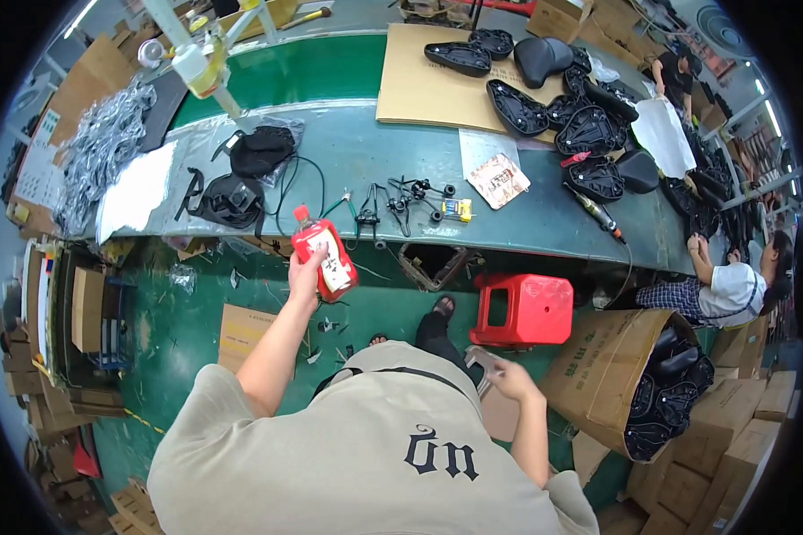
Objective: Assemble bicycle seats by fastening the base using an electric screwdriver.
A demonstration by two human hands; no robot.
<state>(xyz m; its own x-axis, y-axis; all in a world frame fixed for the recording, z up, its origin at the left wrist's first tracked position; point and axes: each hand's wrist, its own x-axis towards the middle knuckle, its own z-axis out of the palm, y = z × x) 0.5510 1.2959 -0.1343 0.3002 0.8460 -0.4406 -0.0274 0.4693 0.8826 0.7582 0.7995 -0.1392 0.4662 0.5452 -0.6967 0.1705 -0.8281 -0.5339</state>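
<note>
My left hand (304,276) is closed around a red bottle (334,270) with a white label, held up in front of the bench edge. Low by my right hip, my right hand (512,382) grips a grey metal tool (482,364), perhaps a staple gun; its shape is partly hidden. On the bench (339,147) beyond the bottle lie green-handled pliers (340,204), black metal brackets (398,207) and a small yellow box (456,209). Left of these are black fabric pieces (230,198) with a loose cord, and to the right a patterned pouch (498,179).
Black saddles (589,129) cover the bench's right end near a power screwdriver (600,216). A red stool (544,309) and an open carton (589,379) of black saddles stand at my right. One person (723,290) works at far right, another (674,80) farther back.
</note>
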